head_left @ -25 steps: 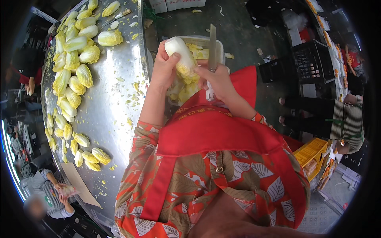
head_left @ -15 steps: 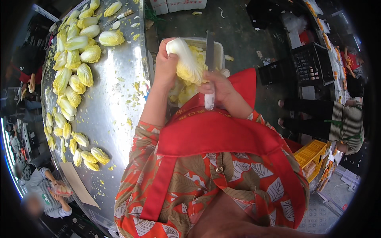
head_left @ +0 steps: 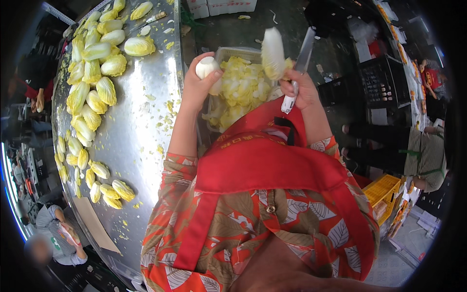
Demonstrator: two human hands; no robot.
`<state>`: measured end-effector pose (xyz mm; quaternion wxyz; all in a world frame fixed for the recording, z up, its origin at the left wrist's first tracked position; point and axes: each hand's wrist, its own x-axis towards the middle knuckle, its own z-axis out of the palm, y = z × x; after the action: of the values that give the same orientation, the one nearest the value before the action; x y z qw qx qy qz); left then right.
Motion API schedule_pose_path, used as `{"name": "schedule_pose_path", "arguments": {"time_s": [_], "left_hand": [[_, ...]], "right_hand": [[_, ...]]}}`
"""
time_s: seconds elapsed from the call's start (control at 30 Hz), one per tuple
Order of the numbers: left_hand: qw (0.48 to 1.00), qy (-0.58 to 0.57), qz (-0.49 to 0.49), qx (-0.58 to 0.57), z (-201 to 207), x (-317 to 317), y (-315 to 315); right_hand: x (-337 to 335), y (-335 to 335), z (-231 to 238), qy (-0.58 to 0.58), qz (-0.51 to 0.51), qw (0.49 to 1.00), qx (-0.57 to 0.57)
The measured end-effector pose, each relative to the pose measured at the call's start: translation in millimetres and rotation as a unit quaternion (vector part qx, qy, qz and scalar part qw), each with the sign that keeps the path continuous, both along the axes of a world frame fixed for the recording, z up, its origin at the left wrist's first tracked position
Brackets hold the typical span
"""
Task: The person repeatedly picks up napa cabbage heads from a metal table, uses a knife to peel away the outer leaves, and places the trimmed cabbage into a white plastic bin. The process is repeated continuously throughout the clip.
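Cabbage trimming beside a steel desk, seen from the head camera.

A shiny steel desk [head_left: 141, 126] strewn with pale cabbage halves [head_left: 92, 63] lies left of the hands; a crate [head_left: 233, 51] of cut leaves sits just beneath them on a dark floor, and other workers stand around the edges. The left hand [head_left: 197, 87] is curled closed around a white cabbage core [head_left: 206, 67]. The right hand [head_left: 299, 87] is clenched on a knife [head_left: 299, 63] and also pinches a trimmed cabbage leaf [head_left: 273, 53].
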<state>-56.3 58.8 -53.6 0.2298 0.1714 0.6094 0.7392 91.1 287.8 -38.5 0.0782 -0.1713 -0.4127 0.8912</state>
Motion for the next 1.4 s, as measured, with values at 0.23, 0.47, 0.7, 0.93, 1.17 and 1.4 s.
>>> {"name": "schedule_pose_path", "arguments": {"time_s": [0.23, 0.47, 0.7, 0.93, 1.17, 1.4], "left_hand": [[0.992, -0.065, -0.058, 0.092, 20, 17, 8], [0.985, -0.07, -0.146, 0.06, 26, 22, 4], [0.968, -0.106, -0.206, 0.094, 28, 23, 4], [0.965, -0.053, -0.237, 0.099, 35, 21, -26], [0.925, 0.062, 0.254, -0.278, -42, -28, -201], [0.468, 0.093, 0.42, -0.772, -42, -1, -436]], "right_hand": [[-11, -27, -8, -0.13, 0.007, 0.928, 0.349], [-32, -53, 44, 0.015, 0.113, 0.712, 0.693], [-41, -50, 54, -0.001, 0.159, 0.661, 0.734], [-51, 39, -56, -0.183, 0.302, 0.582, 0.732], [-23, 49, -42, -0.243, 0.237, 0.729, 0.594], [-24, 36, -43, -0.294, 0.249, 0.747, 0.542]]}}
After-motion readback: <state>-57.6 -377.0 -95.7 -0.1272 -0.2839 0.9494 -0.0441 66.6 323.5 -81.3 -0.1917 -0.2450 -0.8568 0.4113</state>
